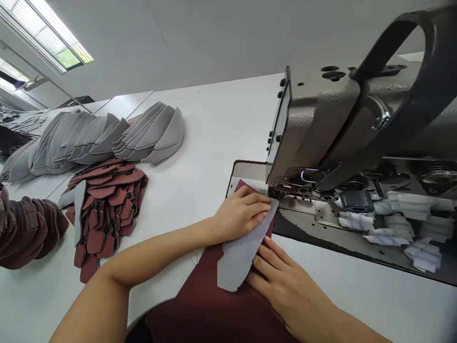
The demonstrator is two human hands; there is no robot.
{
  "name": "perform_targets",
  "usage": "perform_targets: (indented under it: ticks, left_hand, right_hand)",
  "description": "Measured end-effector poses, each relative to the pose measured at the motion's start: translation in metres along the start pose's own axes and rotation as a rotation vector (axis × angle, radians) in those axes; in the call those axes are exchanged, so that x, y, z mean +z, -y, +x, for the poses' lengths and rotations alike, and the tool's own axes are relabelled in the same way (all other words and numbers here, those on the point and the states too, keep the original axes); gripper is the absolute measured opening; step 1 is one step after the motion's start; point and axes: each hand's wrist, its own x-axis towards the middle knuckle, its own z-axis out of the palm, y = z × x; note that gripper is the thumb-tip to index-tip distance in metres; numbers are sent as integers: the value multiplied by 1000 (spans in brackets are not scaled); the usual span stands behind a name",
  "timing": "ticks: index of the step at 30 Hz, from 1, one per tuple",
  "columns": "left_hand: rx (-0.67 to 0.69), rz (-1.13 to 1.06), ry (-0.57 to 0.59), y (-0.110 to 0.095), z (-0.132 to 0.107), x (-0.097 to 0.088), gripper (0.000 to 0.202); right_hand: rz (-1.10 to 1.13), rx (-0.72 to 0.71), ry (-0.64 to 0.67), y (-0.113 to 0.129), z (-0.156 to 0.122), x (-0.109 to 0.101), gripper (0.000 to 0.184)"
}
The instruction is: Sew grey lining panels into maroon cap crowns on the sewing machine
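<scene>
A grey mesh fabric piece point(238, 261) lies on top of maroon fabric point(210, 276) that runs from the sewing machine down towards my body. The upper end of the grey piece reaches the machine's needle area, where the needle itself is hard to make out. My left hand point(240, 215) rests over the grey piece's upper left edge, fingers laid flat and pointing at the machine. Flat on the maroon fabric, my right hand point(280, 276) has its fingertips at the grey piece's right edge. Neither hand grips anything.
The sewing machine point(317, 119) fills the right side. On its bed lie several folded white labels point(392, 224). Grey curved panels point(153, 133) are fanned out at the back left. Maroon cut pieces point(110, 205) and dark maroon stacked pieces point(32, 228) lie on the left of the white table point(171, 205).
</scene>
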Motion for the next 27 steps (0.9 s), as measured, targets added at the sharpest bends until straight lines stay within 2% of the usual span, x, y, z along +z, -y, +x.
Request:
perform_targets:
  ticks: [2,6,10,13,19,27]
  left_hand:
    - [-3,22,32,-8,-6,-2,34]
    - [40,28,67,-13,-17,-7,40]
    - [66,-21,62,-7,-19,-4,38]
    - [73,-21,101,-3,-18,-1,41]
    - [64,16,184,-1,-20,0,47]
    - [69,43,172,0,-16,3,47]
  right_hand:
    - [46,13,-60,0,2,1,24]
    - [126,29,-155,4,5,3,27]
    - [97,32,-124,5,3,3,22]
    - [63,19,-97,4,2,2,20]
    - [52,32,-46,5,2,0,28]
    - [80,21,-21,-2,4,-9,26]
